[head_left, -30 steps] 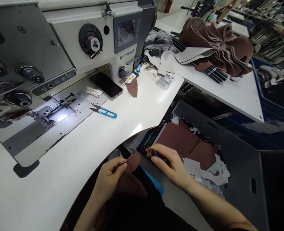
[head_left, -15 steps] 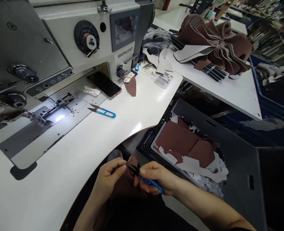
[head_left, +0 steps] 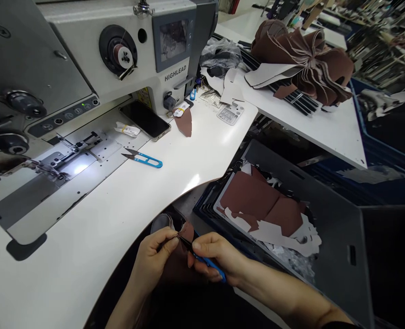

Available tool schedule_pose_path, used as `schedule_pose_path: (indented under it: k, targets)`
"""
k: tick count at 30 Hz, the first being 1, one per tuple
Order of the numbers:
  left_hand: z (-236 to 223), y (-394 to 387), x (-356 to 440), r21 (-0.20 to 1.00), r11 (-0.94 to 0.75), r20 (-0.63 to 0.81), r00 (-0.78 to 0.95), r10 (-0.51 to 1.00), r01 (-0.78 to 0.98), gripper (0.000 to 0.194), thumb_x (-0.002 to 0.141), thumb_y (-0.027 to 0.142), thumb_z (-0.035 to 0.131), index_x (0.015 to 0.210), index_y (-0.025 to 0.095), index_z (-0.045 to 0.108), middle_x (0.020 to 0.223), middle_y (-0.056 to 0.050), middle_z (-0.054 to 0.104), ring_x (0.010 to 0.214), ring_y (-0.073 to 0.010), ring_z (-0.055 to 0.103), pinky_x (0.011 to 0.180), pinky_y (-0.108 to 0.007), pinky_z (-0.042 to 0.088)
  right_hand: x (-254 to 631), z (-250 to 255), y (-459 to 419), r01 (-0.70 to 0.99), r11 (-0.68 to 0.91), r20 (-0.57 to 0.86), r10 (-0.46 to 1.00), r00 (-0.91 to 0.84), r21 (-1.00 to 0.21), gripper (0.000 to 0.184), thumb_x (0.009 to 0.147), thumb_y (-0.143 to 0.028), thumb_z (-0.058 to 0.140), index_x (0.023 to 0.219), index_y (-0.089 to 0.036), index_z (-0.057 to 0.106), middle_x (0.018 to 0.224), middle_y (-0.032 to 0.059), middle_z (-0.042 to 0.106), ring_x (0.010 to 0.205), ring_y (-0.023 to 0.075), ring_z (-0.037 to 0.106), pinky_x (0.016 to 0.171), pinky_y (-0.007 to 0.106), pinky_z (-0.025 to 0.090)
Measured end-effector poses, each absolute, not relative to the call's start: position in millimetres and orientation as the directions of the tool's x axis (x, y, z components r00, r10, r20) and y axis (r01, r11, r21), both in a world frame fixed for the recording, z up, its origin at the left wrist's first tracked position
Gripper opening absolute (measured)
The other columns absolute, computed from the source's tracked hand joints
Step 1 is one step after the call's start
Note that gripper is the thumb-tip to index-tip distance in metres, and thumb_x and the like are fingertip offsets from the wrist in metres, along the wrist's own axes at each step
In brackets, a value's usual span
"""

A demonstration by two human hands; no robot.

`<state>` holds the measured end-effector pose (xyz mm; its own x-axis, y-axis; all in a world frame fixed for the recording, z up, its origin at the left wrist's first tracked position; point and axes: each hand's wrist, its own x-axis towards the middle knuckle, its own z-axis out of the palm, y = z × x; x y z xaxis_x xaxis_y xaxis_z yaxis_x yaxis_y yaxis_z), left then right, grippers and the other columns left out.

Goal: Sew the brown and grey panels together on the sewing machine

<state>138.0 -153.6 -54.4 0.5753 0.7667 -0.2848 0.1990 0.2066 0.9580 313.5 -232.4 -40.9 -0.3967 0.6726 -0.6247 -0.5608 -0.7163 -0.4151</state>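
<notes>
Over my lap, my left hand [head_left: 157, 255] pinches the edge of a brown fabric piece [head_left: 186, 231] between thumb and fingertips. My right hand [head_left: 213, 257] is wrapped round blue-handled thread snips [head_left: 209, 263]. Their dark blades are pressed together, with the tips at the fabric edge right beside my left fingertips. The rest of the brown piece hangs below my hands, partly hidden by them. Any thread at the blade tips is too small to make out. A second pair of blue thread snips [head_left: 144, 158] lies on the white table [head_left: 113, 219].
A sewing machine [head_left: 86, 59] stands at the left, with a phone [head_left: 145, 119] on its bed. A grey crate [head_left: 339, 237] at the right holds brown and white scraps [head_left: 257, 196]. A bundle of brown pieces [head_left: 301, 59] lies on the far table.
The snips' blades have closed in my right hand, and their tips have moved left to the fabric edge by my left fingers. The view has shifted slightly.
</notes>
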Motion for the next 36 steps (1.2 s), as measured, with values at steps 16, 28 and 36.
schedule_pose_path:
  k: [16,28,36]
  targets:
    - [-51.2,-151.6,135.1,0.968,0.125,-0.24,0.653,0.719,0.219,0.016,0.085,0.03,0.058,0.079,0.019,0.068,0.076,-0.001,0.061,0.074,-0.0153,0.059,0.069,-0.024,0.047,339.9,-32.7,-197.9,0.485,0.173,0.03,0.957,-0.288,-0.857,0.04,0.084,-0.048,0.066,0.106,-0.015,0.06,0.093,0.0079,0.063,0.077,0.0162,0.057,0.067,0.025,0.043]
    - [-47.2,-158.7,122.9,0.914,0.087,-0.35,0.66,0.665,0.397,0.022,0.088,0.038,0.055,0.088,0.024,0.072,0.085,0.0,0.073,0.079,-0.0176,0.067,0.071,-0.024,0.052,340.8,-31.9,-186.3,0.066,-0.313,-0.316,0.886,-0.34,-0.947,0.023,0.078,-0.036,0.07,0.079,-0.013,0.065,0.063,-0.003,0.055,0.057,0.0083,0.047,0.056,0.02,0.038]
    - [-46.5,-150.7,125.5,0.949,-0.078,-0.148,0.652,0.744,0.304,0.021,0.088,0.03,0.055,0.084,0.022,0.074,0.096,-0.006,0.07,0.086,-0.0188,0.064,0.077,-0.026,0.05,343.3,-59.6,-182.8,-0.234,-0.586,-0.462,0.781,-0.421,-0.776,0.038,0.063,-0.042,0.083,0.078,-0.012,0.065,0.06,-0.0021,0.055,0.049,0.007,0.045,0.049,0.021,0.037]
